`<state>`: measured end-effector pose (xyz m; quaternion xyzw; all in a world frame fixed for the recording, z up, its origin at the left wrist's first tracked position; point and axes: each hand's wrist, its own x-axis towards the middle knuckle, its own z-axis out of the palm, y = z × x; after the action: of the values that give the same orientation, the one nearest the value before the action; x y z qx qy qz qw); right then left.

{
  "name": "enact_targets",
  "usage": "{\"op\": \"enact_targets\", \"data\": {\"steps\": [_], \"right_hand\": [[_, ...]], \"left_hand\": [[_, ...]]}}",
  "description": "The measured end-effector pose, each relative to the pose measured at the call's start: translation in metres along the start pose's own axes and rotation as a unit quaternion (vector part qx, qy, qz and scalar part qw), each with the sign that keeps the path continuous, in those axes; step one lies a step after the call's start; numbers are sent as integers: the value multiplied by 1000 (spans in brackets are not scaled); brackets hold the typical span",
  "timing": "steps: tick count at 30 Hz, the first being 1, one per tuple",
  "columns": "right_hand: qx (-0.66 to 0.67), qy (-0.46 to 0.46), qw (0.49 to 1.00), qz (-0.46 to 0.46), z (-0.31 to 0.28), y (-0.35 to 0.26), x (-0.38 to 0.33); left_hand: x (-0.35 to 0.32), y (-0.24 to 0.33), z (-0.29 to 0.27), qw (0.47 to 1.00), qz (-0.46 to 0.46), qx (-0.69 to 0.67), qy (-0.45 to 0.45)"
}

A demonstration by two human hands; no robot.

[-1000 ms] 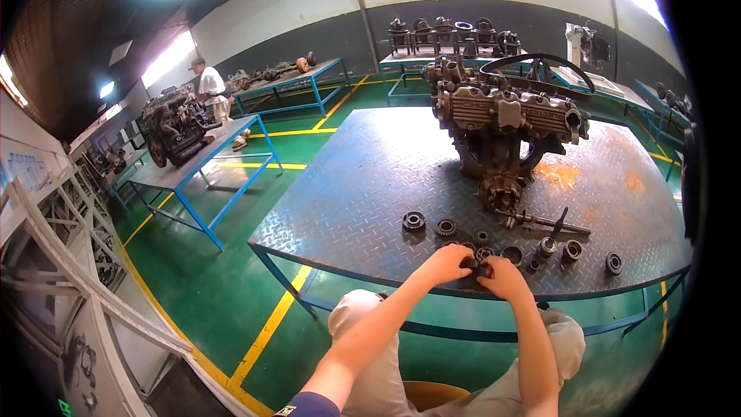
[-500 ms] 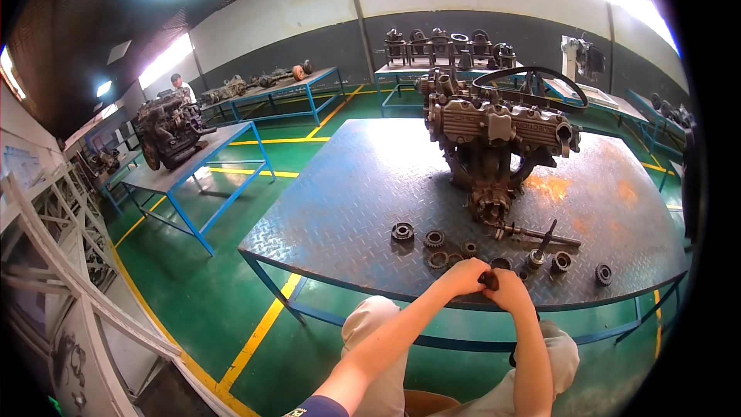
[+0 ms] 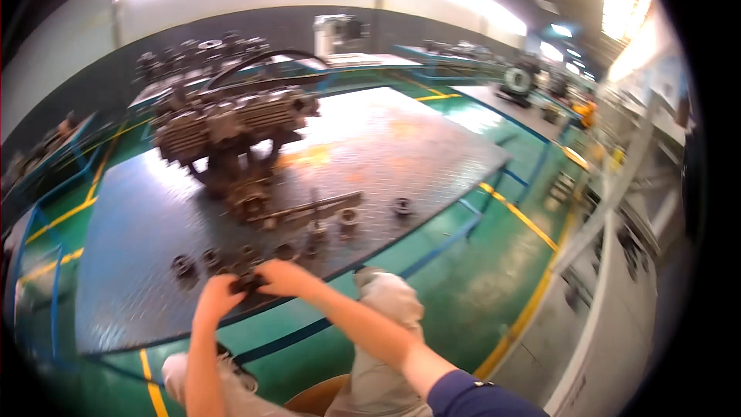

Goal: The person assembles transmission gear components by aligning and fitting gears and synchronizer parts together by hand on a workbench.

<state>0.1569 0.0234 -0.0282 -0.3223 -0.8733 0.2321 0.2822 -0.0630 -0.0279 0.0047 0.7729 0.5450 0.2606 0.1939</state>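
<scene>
One small dark part (image 3: 248, 284) is btwn the L hand (image 3: 220, 296) and the R hand (image 3: 280, 277), by the near edge of the metal desk (image 3: 432, 158), L of its middle; blur hides whether it touches the top. L grip: fingers closed on the part's L side, pinching it. R grip: fingertips pinching its R side, so both hands hold one pc. Just beyond the hands, a loose row of metal bits: a dark ring gear (image 3: 183, 266) farthest L, a smaller gear (image 3: 211, 257) just beside it, a little ring (image 3: 247, 251) right past the held pc, then a wider ring (image 3: 284, 252) near the R hand. Farther R: a round piece w/ upright pin (image 3: 317, 230), a short cylinder (image 3: 348, 217) & a lone gear (image 3: 402, 206), well apart from the rest. A long shaft (image 3: 332, 202) lies behind these, slanting on the desk. Big brown engine (image 3: 231, 121) stands upright farther back, L side. Bkgd: green floor (image 3: 463, 293) w/ a yellow line (image 3: 519, 216) R of the desk.
</scene>
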Motion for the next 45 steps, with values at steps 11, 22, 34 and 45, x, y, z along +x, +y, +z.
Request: {"op": "enact_targets", "data": {"steps": [11,22,34,45], "right_hand": [[-37,-53,996,65,-3,-14,-6],[-37,32,999,10,-25,-14,-17],[12,0,992,123,-74,-3,-47],[2,-5,996,88,-49,-14,-18]], "left_hand": [[-2,-5,11,998,-24,-1,53],[27,-19,32,992,84,6,90],[57,52,74,990,136,37,9],[34,34,31,997,61,-47,1]]}}
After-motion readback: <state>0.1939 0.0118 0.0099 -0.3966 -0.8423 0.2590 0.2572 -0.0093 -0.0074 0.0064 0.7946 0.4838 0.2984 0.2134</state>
